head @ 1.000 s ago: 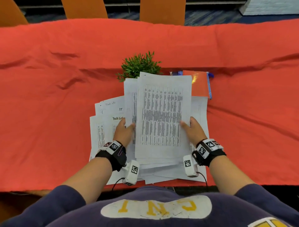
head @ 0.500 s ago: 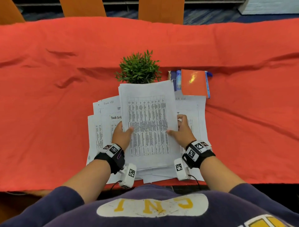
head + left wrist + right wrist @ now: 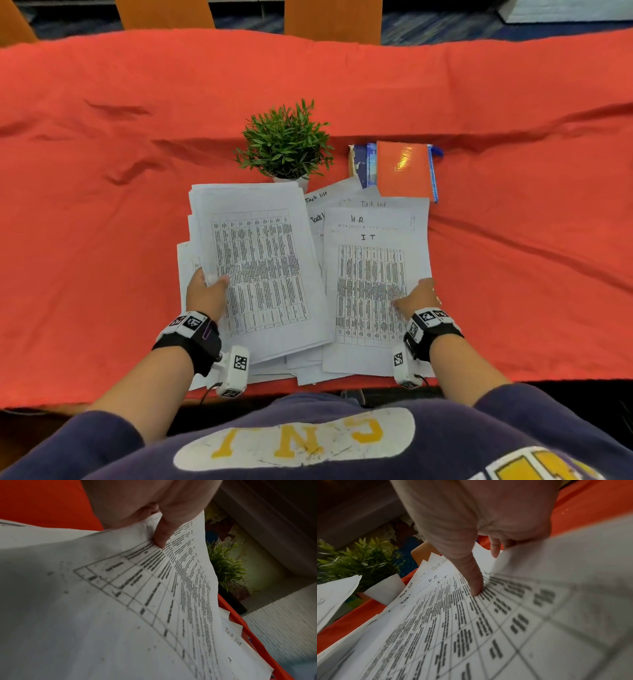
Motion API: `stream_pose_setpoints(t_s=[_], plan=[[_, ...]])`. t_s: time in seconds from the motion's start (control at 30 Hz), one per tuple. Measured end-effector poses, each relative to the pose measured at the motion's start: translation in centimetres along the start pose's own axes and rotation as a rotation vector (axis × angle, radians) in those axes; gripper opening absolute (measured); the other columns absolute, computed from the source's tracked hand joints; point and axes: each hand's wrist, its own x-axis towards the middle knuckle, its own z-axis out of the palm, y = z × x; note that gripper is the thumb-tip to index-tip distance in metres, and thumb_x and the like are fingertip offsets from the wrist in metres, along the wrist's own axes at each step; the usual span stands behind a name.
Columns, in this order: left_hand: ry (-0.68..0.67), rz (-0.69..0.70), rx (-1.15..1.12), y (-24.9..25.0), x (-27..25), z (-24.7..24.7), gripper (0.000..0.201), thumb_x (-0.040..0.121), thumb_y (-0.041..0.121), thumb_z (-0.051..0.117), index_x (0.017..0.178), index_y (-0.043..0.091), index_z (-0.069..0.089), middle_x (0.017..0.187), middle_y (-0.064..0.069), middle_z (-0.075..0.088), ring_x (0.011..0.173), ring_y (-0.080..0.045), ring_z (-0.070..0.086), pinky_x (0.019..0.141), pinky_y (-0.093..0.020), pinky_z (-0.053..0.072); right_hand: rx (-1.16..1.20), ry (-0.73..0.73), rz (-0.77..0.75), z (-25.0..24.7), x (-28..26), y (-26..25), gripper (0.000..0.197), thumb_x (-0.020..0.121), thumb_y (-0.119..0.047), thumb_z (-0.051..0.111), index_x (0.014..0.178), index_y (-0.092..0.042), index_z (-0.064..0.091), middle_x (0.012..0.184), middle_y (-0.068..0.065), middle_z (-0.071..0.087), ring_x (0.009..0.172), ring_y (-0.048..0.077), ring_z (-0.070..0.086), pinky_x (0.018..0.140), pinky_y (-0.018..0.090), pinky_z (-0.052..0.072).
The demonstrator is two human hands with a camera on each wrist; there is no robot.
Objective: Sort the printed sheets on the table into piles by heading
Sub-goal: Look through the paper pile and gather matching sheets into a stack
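Printed sheets lie in a loose overlapping heap on the red-clothed table [image 3: 102, 240]. My left hand [image 3: 207, 287] grips a stack of table-printed sheets [image 3: 260, 267] at its left edge. Its thumb [image 3: 161, 539] is on top of the stack [image 3: 120, 601], and its fingers are hidden beneath. My right hand [image 3: 414, 294] pinches the right edge of the sheet headed "I.T" [image 3: 370, 291], thumb [image 3: 476, 588] pressed on the print [image 3: 436, 628] and a finger under the curled edge. Sheets headed "H.R" [image 3: 358, 219] and "Task list" [image 3: 373, 204] peek out behind it.
A small potted plant [image 3: 286, 144] stands just beyond the sheets. To its right an orange notebook [image 3: 402, 169] lies on blue books [image 3: 363, 164]. Orange chair backs [image 3: 332, 17] line the far table edge. Some sheets overhang the near edge by my body.
The stack both hands held has swung left in my left hand alone. My right hand let go and moved right onto the now uncovered I.T sheet.
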Motion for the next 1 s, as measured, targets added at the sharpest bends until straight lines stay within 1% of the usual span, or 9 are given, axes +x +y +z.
stream_pose_setpoints(t_s=[0.1, 0.2, 0.3, 0.4, 0.47, 0.57, 0.7, 0.87, 1.0], plan=[[-0.007, 0.0, -0.005, 0.0, -0.1, -0.2, 0.031, 0.093, 0.012, 0.056, 0.124, 0.017, 0.055, 0.116, -0.002, 0.063, 0.108, -0.026, 0.059, 0.1, -0.045, 0.045, 0.154, 0.065, -0.026, 0.0, 0.1, 0.2, 0.071, 0.079, 0.01, 0.063, 0.136, -0.005, 0.023, 0.116, 0.024, 0.052, 0.102, 0.037, 0.058, 0.087, 0.046, 0.053], [-0.021, -0.013, -0.013, -0.3, 0.0, -0.2, 0.04, 0.092, 0.018, 0.057, 0.131, 0.016, 0.05, 0.127, -0.002, 0.058, 0.117, -0.024, 0.055, 0.105, -0.045, 0.041, 0.195, 0.103, -0.038, 0.2, 0.2, 0.1, 0.07, 0.082, 0.012, 0.056, 0.139, -0.009, 0.021, 0.101, 0.016, 0.051, 0.086, 0.032, 0.056, 0.082, 0.046, 0.054], [-0.008, 0.006, -0.021, 0.0, -0.4, -0.1, 0.04, 0.094, 0.013, 0.055, 0.133, 0.012, 0.048, 0.124, 0.003, 0.055, 0.113, -0.019, 0.052, 0.103, -0.035, 0.038, 0.04, 0.102, -0.095, 0.3, 0.3, -0.4, 0.047, 0.083, -0.001, 0.062, 0.125, 0.0, 0.043, 0.114, 0.021, 0.057, 0.102, 0.037, 0.058, 0.083, 0.044, 0.054], [-0.003, 0.007, -0.03, 0.3, -0.9, 0.1, 0.039, 0.096, 0.009, 0.052, 0.134, 0.01, 0.048, 0.12, 0.002, 0.054, 0.11, -0.014, 0.049, 0.095, -0.028, 0.036, -0.159, 0.097, -0.106, 0.6, 0.4, -0.8, 0.051, 0.083, -0.015, 0.066, 0.13, -0.006, 0.047, 0.131, 0.022, 0.041, 0.123, 0.036, 0.038, 0.083, 0.037, 0.044], [-0.008, 0.013, -0.024, 0.3, -0.9, 0.2, 0.038, 0.096, 0.009, 0.052, 0.133, 0.011, 0.049, 0.123, -0.001, 0.056, 0.11, -0.016, 0.051, 0.095, -0.029, 0.037, -0.219, 0.089, -0.073, 0.7, 0.6, -1.0, 0.051, 0.081, -0.017, 0.067, 0.128, -0.01, 0.049, 0.132, 0.02, 0.036, 0.123, 0.035, 0.033, 0.077, 0.034, 0.038], [-0.012, 0.003, -0.025, 0.1, -0.7, 0.1, 0.039, 0.096, 0.01, 0.052, 0.134, 0.012, 0.048, 0.124, 0.003, 0.054, 0.111, -0.015, 0.049, 0.1, -0.031, 0.036, -0.189, 0.06, -0.032, 0.8, 1.2, -1.2, 0.049, 0.079, -0.015, 0.066, 0.125, -0.011, 0.049, 0.134, 0.02, 0.034, 0.123, 0.036, 0.036, 0.086, 0.036, 0.043], [-0.027, 0.009, -0.033, 0.0, -0.5, 0.0, 0.034, 0.095, 0.01, 0.053, 0.129, 0.015, 0.053, 0.121, -0.001, 0.06, 0.11, -0.022, 0.056, 0.101, -0.038, 0.042, -0.153, -0.018, -0.018, 0.4, 2.1, -1.2, 0.064, 0.076, -0.019, 0.073, 0.131, -0.007, 0.043, 0.131, 0.018, 0.049, 0.116, 0.035, 0.053, 0.093, 0.042, 0.051], [-0.037, 0.017, -0.028, 0.2, -0.6, 0.0, 0.032, 0.095, 0.01, 0.053, 0.127, 0.014, 0.053, 0.115, 0.001, 0.059, 0.105, -0.02, 0.056, 0.099, -0.036, 0.043, -0.172, 0.038, 0.029, 0.2, 2.0, -1.5, 0.063, 0.076, -0.02, 0.077, 0.131, -0.013, 0.047, 0.141, 0.017, 0.031, 0.13, 0.036, 0.031, 0.096, 0.04, 0.04], [-0.042, 0.01, -0.016, 0.0, -0.4, 0.0, 0.034, 0.095, 0.012, 0.054, 0.129, 0.013, 0.053, 0.123, -0.003, 0.061, 0.111, -0.024, 0.058, 0.102, -0.042, 0.043, -0.163, -0.039, -0.003, 0.0, 2.0, -2.1, 0.073, 0.073, -0.02, 0.079, 0.134, -0.009, 0.042, 0.136, 0.019, 0.043, 0.12, 0.036, 0.049, 0.094, 0.04, 0.049]])
